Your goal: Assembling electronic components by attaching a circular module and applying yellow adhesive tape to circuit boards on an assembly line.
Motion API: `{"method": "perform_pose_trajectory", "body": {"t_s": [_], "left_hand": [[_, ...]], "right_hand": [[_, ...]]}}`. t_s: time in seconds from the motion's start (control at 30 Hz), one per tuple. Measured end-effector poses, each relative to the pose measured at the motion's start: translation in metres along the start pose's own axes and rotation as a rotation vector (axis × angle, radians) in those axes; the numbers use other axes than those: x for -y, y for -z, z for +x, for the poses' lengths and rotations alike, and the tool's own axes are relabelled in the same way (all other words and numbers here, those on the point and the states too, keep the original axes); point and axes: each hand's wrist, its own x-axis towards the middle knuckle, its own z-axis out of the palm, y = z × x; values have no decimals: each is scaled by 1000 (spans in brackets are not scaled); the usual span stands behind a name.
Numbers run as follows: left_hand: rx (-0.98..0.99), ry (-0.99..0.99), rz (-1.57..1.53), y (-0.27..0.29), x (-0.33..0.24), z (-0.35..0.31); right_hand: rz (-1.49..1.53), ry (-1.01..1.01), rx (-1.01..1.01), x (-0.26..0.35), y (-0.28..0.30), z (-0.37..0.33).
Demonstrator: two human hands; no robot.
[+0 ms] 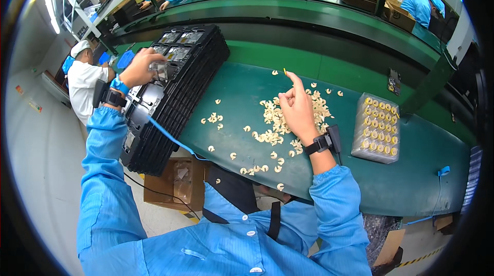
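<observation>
My left hand [139, 68] is closed around a small grey, boxy part [160, 72] whose kind I cannot make out. It is over the tall stack of black trays [177, 106], and flat metallic parts with electronics lie in the top tray. Above a pile of small cream C-shaped pieces [275, 116], my right hand [298, 109] has its index finger stretched out and the other fingers curled. A thin yellow piece [284, 71] clings to that fingertip. Each wrist wears a black strap, and the left one also has a blue band with a cord.
Right of the pile stands a clear plastic tray [375, 129] with rows of yellow-rimmed round parts. A dark circuit board [394, 81] lies behind it. Below the table's front edge is an open cardboard box [175, 183]. Co-workers sit beyond the conveyor [288, 11] and at left.
</observation>
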Motion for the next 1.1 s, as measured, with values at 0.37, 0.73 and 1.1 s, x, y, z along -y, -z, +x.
{"method": "perform_pose_trajectory", "body": {"t_s": [0.37,0.73,1.1], "left_hand": [[-508,16,-702,55,-142,5],[-179,31,-1702,-74,-295,103],[196,-63,-2043,-124,-286,100]], "right_hand": [[232,49,-70,25,4,4],[852,-54,-295,23,15,16],[30,17,-554,7,40,23]]}}
